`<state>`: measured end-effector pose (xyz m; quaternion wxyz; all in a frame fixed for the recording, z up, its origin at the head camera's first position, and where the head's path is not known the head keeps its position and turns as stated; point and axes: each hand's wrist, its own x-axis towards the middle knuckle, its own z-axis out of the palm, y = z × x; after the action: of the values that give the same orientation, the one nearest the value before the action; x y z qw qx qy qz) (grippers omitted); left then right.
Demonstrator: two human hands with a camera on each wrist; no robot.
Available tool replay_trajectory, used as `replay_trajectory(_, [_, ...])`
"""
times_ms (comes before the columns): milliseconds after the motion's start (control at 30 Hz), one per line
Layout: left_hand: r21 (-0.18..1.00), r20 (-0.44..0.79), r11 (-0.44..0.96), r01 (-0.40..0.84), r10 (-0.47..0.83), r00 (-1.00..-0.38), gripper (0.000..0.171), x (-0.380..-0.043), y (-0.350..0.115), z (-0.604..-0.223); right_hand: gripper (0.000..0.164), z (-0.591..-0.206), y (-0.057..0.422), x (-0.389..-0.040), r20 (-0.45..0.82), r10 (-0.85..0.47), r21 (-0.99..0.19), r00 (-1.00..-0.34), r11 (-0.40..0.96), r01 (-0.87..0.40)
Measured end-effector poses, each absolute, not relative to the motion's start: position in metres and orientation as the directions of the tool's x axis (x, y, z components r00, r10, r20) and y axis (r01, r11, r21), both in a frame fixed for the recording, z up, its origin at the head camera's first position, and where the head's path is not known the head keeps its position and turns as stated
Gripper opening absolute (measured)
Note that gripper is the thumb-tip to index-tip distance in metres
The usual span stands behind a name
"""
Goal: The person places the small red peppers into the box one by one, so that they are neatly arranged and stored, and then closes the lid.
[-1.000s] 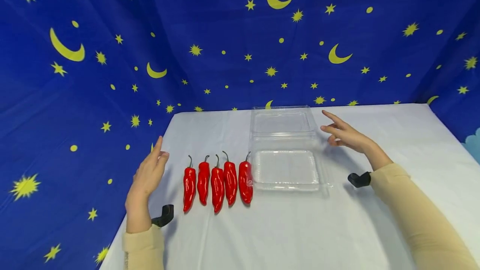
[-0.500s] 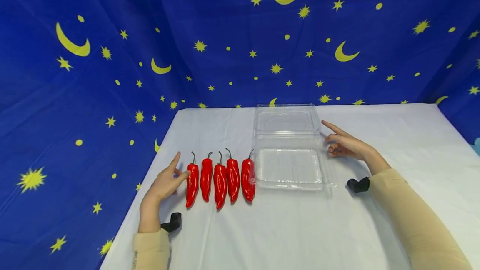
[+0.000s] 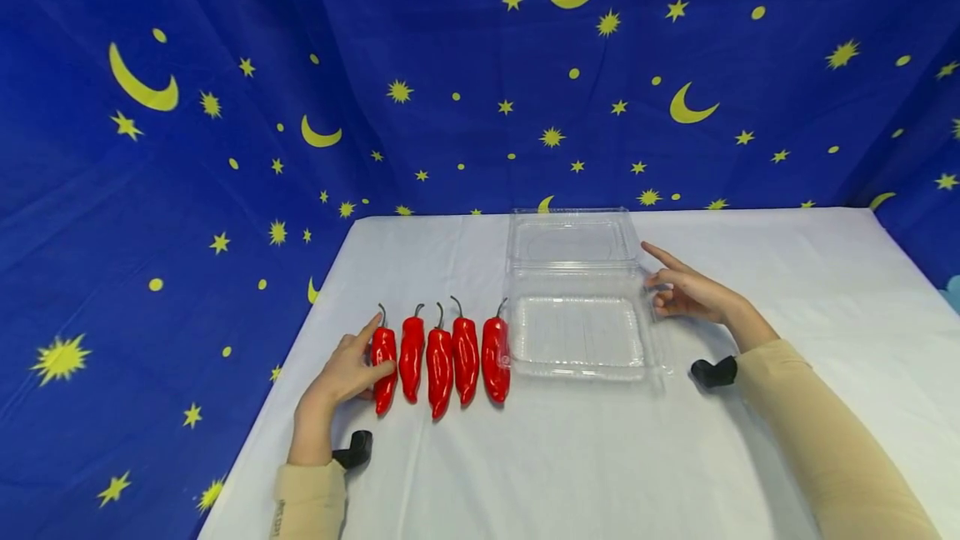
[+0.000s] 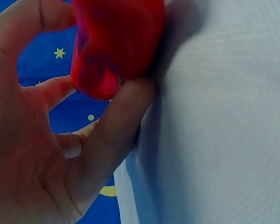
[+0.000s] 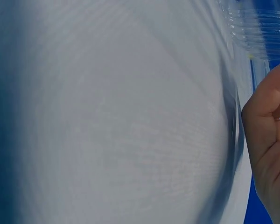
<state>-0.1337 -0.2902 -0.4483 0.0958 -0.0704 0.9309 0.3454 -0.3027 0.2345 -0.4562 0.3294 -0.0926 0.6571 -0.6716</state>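
Left hand on the end pepper, right hand by the clear container

Nearest us, two tan sleeves reach in over the tabletop, which wears a white cloth. A black fitting juts from the left wrist; a matching one sits at the right.

Left hand: thumb and fingers pinch the leftmost red pepper, thumb across its middle. The pepper lies at the near left, stem pointing far. The left wrist view gives us fingers on both its sides.

Right of it we count four more red peppers in a row, stems also far; the last lies right at the container's left edge.

Next, the clear plastic container, opened flat, one half near, one far. At its right edge, right hand: index extended, other fingers loosely bent. Whether it touches the plastic, we cannot tell.

Farthest, we note a blue backdrop with yellow moons and stars.
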Motion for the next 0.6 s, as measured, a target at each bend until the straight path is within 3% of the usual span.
replay_trajectory(233, [0.535, -0.201, 0.834, -0.138, -0.033, -0.979, 0.085, -0.1320, -0.2867, -0.4452, 0.075, -0.4564, 0.2353, -0.3028, -0.264, -0.587, -0.954, -0.765, 0.042, 0.297])
replay_trajectory(600, [0.545, -0.206, 0.828, -0.132, -0.021, -0.978, 0.079, -0.1300, -0.2873, -0.4465, 0.074, -0.4574, 0.2349, -0.3015, -0.221, -0.620, -0.954, -0.752, -0.024, 0.300])
